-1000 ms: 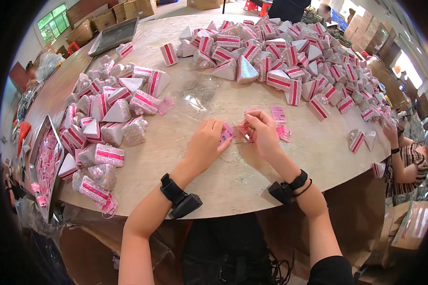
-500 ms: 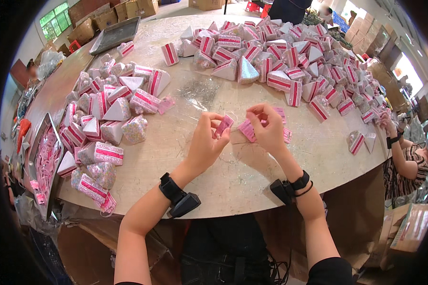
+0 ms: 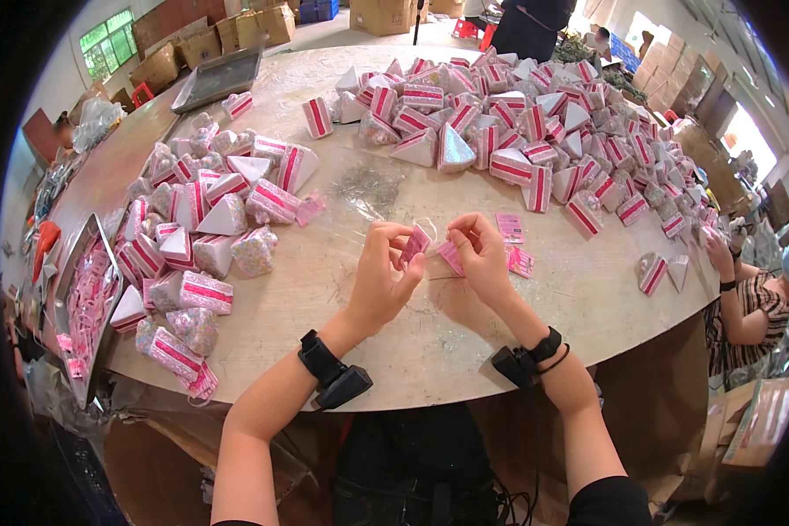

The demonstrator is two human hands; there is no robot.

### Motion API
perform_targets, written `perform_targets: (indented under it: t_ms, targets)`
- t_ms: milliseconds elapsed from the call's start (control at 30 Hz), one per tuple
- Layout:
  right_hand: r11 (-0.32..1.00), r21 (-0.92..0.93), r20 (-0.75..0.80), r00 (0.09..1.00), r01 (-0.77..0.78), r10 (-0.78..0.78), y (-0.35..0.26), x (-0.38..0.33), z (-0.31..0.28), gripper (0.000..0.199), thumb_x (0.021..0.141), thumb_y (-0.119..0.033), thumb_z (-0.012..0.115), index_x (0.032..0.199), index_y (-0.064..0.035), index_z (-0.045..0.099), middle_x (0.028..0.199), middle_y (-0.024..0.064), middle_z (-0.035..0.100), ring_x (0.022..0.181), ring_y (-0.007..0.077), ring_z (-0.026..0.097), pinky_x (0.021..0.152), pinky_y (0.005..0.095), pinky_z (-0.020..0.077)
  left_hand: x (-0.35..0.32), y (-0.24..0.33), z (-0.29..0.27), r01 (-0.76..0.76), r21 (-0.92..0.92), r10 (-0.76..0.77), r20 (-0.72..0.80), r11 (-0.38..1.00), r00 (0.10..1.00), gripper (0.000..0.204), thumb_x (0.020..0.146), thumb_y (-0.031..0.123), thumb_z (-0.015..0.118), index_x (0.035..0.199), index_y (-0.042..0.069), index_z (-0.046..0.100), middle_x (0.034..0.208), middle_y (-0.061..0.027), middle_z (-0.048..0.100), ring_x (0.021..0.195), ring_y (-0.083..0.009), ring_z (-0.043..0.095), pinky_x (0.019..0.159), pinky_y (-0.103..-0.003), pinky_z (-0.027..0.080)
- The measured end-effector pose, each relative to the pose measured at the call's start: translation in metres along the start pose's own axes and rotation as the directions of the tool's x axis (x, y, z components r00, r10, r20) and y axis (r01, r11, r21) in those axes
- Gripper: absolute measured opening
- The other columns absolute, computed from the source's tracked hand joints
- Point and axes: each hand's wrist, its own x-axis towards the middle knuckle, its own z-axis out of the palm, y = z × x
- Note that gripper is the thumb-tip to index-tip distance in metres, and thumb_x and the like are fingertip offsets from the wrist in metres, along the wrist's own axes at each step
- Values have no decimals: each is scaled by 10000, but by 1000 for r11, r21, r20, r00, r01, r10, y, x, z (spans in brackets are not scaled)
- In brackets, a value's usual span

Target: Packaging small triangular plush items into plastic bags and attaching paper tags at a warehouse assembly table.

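Up over the table (image 3: pixel 394 359) came my view of the left hand (image 3: pixel 384 279), and it had the tag (image 3: pixel 417 245): thumb and fingers clamped on that small pink card, held tilted off the wood! A white cord (image 3: pixel 425 225) looped from its top toward the right hand (image 3: pixel 482 263). There, thumb and forefinger were drawn close together beside the cord; whether they were pinching it, I could not tell from my end.

Now the lettering! The held tag was turned too far for me to read. Just past the right hand lay a loose tag (image 3: pixel 510 228), face up, pink with dark lines of print, too small from where I sat. Nearer the right wrist, another card (image 3: pixel 520 261) showed paler print on stronger pink, equally unreadable. At far left, a tray (image 3: pixel 111 256) brimmed with more pink tags, their wording lost in the tangle.

Off to the left sat a pile of toy cake slices (image 3: pixel 272 202), each striped pink, and a far larger heap (image 3: pixel 508 167) sprawled across the back. At the right edge, a co-worker's hand (image 3: pixel 719 252) was beside that heap.
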Motion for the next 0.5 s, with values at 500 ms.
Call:
perform_targets:
  t_ms: [500]
  targets:
    - [866,345,194,930,-363,313,-15,-10,-3,93,986,-135,514,914,-84,542,789,-50,481,668,35,462,565,200,394,-6,6,0,47,53,-52,95,998,994,476,833,148,660,1237,27,439,1095,-162,469,954,-277,601,753,-361,529]
